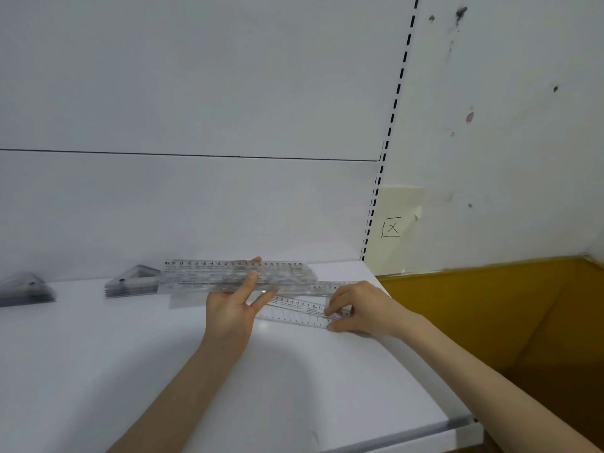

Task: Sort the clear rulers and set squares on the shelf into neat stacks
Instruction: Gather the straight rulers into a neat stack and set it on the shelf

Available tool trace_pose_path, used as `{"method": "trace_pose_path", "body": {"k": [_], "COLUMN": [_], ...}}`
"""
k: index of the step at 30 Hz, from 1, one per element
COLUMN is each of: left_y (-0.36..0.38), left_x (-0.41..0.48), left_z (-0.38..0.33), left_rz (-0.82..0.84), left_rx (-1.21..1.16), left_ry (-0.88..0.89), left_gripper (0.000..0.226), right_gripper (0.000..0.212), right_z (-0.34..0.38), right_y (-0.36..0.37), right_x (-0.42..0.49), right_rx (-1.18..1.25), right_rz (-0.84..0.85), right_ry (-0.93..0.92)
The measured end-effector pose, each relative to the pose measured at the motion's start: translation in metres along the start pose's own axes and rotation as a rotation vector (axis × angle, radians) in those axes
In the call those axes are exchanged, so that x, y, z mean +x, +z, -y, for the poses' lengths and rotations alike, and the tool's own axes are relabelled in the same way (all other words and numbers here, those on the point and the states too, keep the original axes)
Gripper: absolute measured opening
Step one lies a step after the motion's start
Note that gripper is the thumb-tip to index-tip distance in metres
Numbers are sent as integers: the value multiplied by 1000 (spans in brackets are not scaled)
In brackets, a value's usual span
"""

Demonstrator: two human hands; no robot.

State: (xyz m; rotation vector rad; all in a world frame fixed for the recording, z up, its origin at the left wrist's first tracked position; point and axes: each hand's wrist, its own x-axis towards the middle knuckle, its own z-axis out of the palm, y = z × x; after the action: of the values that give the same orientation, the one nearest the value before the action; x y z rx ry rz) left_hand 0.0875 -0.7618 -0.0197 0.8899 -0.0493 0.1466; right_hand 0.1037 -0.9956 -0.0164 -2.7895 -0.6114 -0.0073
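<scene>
Clear plastic marks the bundle of rulers (pixel 202 274) gripped in the left hand (pixel 228 312) above the shelf (pixel 114 354), while the right hand (pixel 359 308), fingers curled, seems to pinch the right end of a loose ruler (pixel 294 309) lying flat, its length running leftward toward the bundle.

Two set-square stacks (pixel 131 283) and one ruler bundle (pixel 209 275)

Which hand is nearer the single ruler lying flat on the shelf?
Right. The right hand pinches the right end of the single ruler; the left hand is by its left end, holding the ruler bundle.
</scene>
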Motion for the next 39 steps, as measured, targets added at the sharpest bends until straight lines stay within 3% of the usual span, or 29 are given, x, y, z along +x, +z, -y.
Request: {"method": "trace_pose_path", "body": {"k": [6,12,18,21,24,28,33,39], "left_y": [3,2,0,-3,-4,-4,-3,-2], "left_x": [-2,-1,1,2,2,3,2,3], "left_z": [0,2,5,8,6,5,2,3], "left_rz": [17,30,52,73,96,59,52,51], "left_rx": [4,19,47,32,-6,6,-13,-8], "left_ry": [2,10,0,-14,-21,-10,-13,-22], "left_gripper": [15,12,13,10,38,13,18,12], "right_gripper": [19,44,32,31,30,27,3,21], "right_z": [14,20,26,26,28,34,39,35], "right_y": [-1,-10,-8,-9,-13,-11,2,19], "right_x": [2,6,10,10,12,11,-3,-29], "right_rx": [58,9,39,43,-1,-138,-353,-186], "right_rz": [75,203,280,255,218,156,20,-57], "right_ry": [57,36,22,21,44,21,-156,-288]}}
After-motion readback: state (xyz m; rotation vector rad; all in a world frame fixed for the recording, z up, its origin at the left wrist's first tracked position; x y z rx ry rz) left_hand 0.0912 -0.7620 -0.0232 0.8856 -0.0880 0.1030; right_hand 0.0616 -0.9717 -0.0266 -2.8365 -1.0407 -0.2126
